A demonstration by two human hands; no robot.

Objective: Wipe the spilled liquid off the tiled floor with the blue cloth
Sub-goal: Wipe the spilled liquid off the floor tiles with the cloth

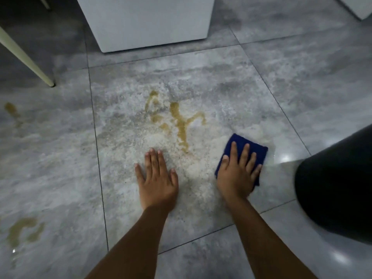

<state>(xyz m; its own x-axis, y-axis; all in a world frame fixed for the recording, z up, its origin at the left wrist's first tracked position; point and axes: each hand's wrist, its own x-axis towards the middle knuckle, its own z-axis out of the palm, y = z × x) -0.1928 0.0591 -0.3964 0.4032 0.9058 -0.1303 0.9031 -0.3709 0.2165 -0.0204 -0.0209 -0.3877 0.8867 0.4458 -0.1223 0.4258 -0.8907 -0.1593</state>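
The grey tiled floor fills nearly all I see, its dark grout lines crossing around the big tile under me. At twelve o'clock stands a white cabinet, its base flat on the floor. At four o'clock a black rounded bin bulges in from the edge. At ten o'clock a cream furniture leg slants down to a dark foot.

The main spilled liquid, a yellow-brown branching streak, lies near the middle of the tile, just past my fingertips toward twelve o'clock. Two more patches sit well apart from it: one at nine o'clock, another at eight o'clock.

My left hand is pressed flat on the bare tile, fingers spread, its grip apart and holding nothing. My right hand lies palm-down on the blue cloth, fingers splayed over it and pressing it to the floor rather than clamped round it. The cloth sits at four o'clock from the streak, near it but not touching.
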